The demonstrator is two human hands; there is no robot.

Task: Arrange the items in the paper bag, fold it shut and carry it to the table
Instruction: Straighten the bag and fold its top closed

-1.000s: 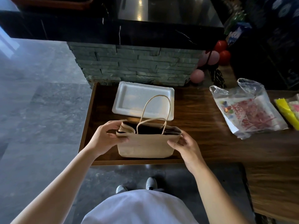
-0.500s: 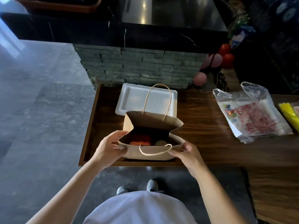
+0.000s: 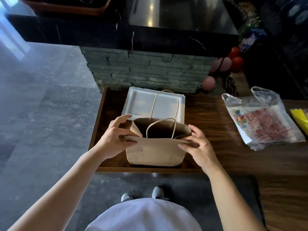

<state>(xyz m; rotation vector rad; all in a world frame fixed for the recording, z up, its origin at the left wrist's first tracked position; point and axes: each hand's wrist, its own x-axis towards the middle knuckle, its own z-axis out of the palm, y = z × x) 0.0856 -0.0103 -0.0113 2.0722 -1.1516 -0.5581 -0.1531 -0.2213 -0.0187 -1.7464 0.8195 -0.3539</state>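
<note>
A brown paper bag [image 3: 155,151] with twine handles stands upright at the near left end of the wooden counter [image 3: 208,117]. Its mouth is open and dark inside; the items in it are hidden. My left hand [image 3: 115,137] pinches the bag's top edge at its left corner. My right hand [image 3: 197,144] pinches the top edge at the right corner. Both handles stand up above the mouth.
A white foam tray [image 3: 150,104] lies just behind the bag. A clear plastic bag with printed packets [image 3: 265,119] lies to the right, with a yellow packet [image 3: 301,120] at the frame edge. Balloons [image 3: 208,82] and a stone-clad pillar [image 3: 146,72] stand behind. Floor is to the left.
The bag's mouth, spread wide with its contents visible half a second ago, is drawn narrower and upright. The near handle has risen. Both hands stay at the bag's top corners.
</note>
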